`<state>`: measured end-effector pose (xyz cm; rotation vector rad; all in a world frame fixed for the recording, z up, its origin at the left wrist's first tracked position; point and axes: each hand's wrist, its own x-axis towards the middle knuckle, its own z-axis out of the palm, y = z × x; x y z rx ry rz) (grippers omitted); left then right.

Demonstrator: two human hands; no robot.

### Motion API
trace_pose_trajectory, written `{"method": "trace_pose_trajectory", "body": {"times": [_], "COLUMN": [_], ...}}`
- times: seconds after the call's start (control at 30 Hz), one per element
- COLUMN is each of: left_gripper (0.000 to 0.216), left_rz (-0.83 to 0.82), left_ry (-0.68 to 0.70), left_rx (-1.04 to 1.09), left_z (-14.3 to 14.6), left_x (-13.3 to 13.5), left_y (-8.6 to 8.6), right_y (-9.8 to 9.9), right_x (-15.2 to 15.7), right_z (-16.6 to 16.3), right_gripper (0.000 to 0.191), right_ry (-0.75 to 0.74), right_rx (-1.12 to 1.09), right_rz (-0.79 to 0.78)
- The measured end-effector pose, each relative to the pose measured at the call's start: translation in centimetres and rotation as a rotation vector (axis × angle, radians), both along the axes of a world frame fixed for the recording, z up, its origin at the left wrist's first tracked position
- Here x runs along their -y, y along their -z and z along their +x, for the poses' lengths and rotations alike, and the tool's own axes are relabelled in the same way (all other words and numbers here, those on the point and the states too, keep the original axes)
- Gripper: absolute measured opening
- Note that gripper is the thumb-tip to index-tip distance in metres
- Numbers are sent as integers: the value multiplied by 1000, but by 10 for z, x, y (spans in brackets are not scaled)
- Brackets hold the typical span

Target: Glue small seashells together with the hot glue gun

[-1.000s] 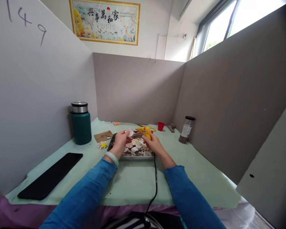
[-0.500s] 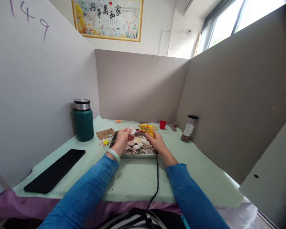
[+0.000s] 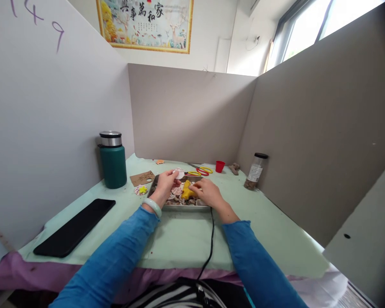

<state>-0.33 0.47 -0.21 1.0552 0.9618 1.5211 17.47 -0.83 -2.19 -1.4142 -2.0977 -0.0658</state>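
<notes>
A metal tray (image 3: 183, 207) full of several seashells sits in the middle of the green table cover. My left hand (image 3: 165, 185) is over the tray's far left part, fingers pinched on a pale shell (image 3: 179, 173). My right hand (image 3: 207, 192) is over the tray's right side, closed on a yellow glue gun (image 3: 186, 190) that now lies low across the shells, pointing left toward the other hand. The gun's black cord (image 3: 211, 239) runs from the tray toward me.
A green flask (image 3: 112, 160) stands at the left wall, with a brown card (image 3: 142, 178) and a small shell piece (image 3: 140, 190) beside it. A black phone (image 3: 75, 226) lies near left. Scissors (image 3: 201, 171), a red cup (image 3: 220, 166) and a jar (image 3: 255, 172) sit behind and right. Partition walls enclose the desk.
My right hand lowered the glue gun from above the tray's far edge down onto the shells and turned it leftward. The scissors behind it came into view. My left hand kept its shell.
</notes>
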Motion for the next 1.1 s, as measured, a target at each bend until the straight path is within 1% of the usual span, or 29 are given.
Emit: {"method": "trace_pose_trajectory", "body": {"times": [0.1, 0.17, 0.27, 0.4, 0.57, 0.67, 0.77, 0.87, 1.0, 1.1], "left_gripper": [27, 30, 33, 31, 38, 41, 40, 38, 35, 32], "left_rz": [29, 36, 47, 39, 35, 58, 83, 74, 52, 46], "left_ry": [140, 226, 295, 329, 296, 247, 229, 245, 308, 310], "left_rx": [-47, -92, -138, -169, -237, -265, -260, -219, -140, -127], "left_z": [2, 4, 7, 10, 8, 6, 6, 7, 7, 7], "left_x": [2, 5, 8, 10, 9, 7, 4, 2, 4, 7], "left_y": [2, 4, 8, 9, 8, 9, 10, 10, 9, 5], "right_y": [-3, -4, -4, -3, -2, -3, -4, -4, -4, -5], "right_x": [1, 1, 0, -1, -1, 0, 1, 2, 4, 3], "right_z": [1, 0, -3, -6, -6, -6, -6, -6, -7, -5], "right_gripper": [34, 28, 23, 19, 19, 20, 21, 23, 26, 29], "right_ry": [-51, -118, -206, -249, -229, -204, -204, -222, -235, -228], "right_rx": [-256, -430, -602, -712, -775, -784, -782, -775, -742, -651], "right_rz": [125, 163, 149, 73, 5, -4, -9, -2, 48, 70]}}
